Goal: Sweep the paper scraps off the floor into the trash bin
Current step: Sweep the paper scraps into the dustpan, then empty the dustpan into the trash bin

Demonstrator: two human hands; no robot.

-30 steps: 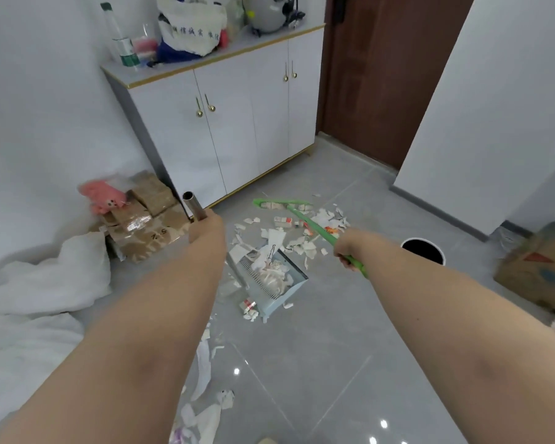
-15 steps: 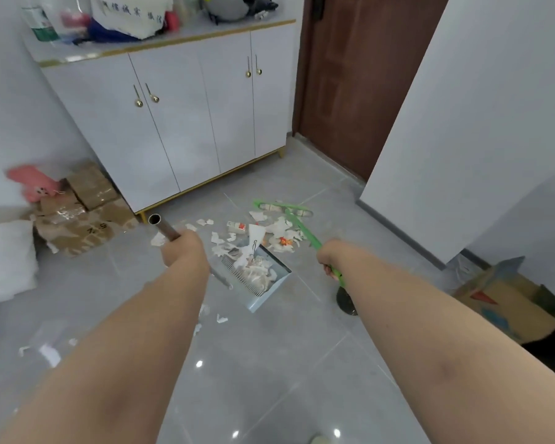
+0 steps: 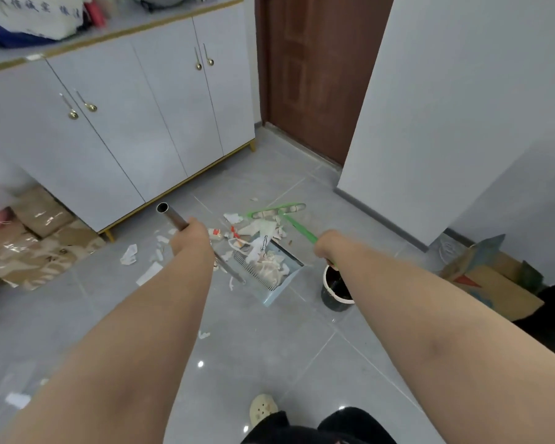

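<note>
At the far left, taped cardboard parcels are seen on the grey tiled floor beside a white cabinet. Loose paper scraps are scattered over the tiles in front of the cabinet. A metal handle, slanting up and to the left, is gripped by the left hand, whose fingers are wrapped round the tube. The pale blue dustpan at the handle's lower end is heaped with more torn paper and sits between the two forearms; whether it touches the floor cannot be told. Beyond it, further scraps are gathered against the head of a green broom, whose handle is held in the closed fingers of the right hand. The trash bin, dark with a white rim, stands just right of the dustpan, partly hidden under the right wrist. A brown door is seen behind, and an open cardboard box lies at the right.
</note>
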